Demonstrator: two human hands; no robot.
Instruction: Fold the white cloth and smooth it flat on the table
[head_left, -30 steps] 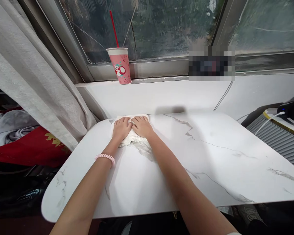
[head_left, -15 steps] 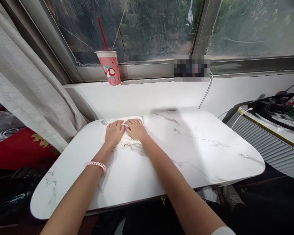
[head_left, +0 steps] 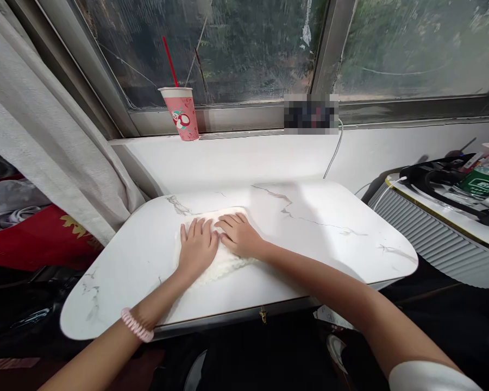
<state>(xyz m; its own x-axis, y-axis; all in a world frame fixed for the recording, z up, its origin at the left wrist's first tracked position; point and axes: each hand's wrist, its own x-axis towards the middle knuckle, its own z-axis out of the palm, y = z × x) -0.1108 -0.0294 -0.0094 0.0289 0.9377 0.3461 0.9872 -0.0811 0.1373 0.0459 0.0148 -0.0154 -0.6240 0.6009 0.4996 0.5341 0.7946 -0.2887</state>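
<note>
A white cloth (head_left: 224, 266) lies spread out on the white marble-patterned table (head_left: 334, 233), left of its middle. Flat on the cloth rests my left hand (head_left: 199, 245), fingers spread and pointing away from me. My right hand (head_left: 241, 237) lies beside it on the cloth's right part, its fingers stretched out to the left. The two hands nearly touch at the thumbs. Around my left forearm is a pink coiled band (head_left: 137, 325).
On the window sill stand a pink paper cup (head_left: 182, 117) with a red straw and a blurred-out object (head_left: 311, 114) with a cable. A grey curtain (head_left: 44, 108) hangs at left. At right, a ribbed white cabinet (head_left: 432, 233) carries a bottle (head_left: 483, 179).
Both hands and the cloth have come nearer to me across the table. The fingers of my left hand are more spread, and my right forearm now slants more sideways.
</note>
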